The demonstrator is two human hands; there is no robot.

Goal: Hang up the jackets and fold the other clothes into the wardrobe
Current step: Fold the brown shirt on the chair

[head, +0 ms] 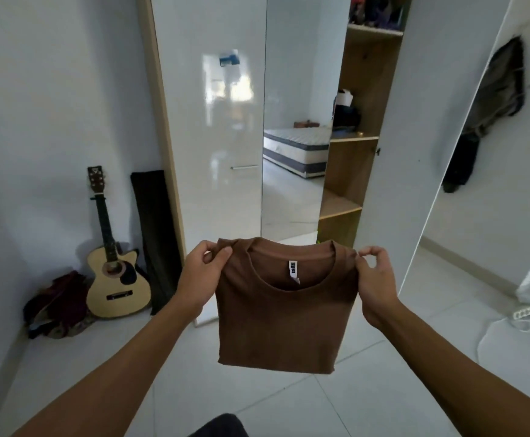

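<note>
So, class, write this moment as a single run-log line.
stage: folding | left hand: pinches brown T-shirt shoulder | right hand: pinches other shoulder | shirt: folded, held up | wardrobe: open, shelf bare

Pretty bright, soft daylight all over, white walls and floor tiles [367,402] bouncing it around so nothing's really dark. The glossy wardrobe door [222,121] catches a big washed-out glare patch that looks like a window reflection, so the light is probably coming from behind the camera. Shadows are faint: a soft one behind the guitar [115,279] on the wall, and light shading along the brown shirt [276,326]. Wide-angle lens bends the straight lines hard at the edges, especially the open door [446,152] on the right. Whole frame's a bit soft and smeary, and detail on the top shelf [375,29] is mush.
</note>
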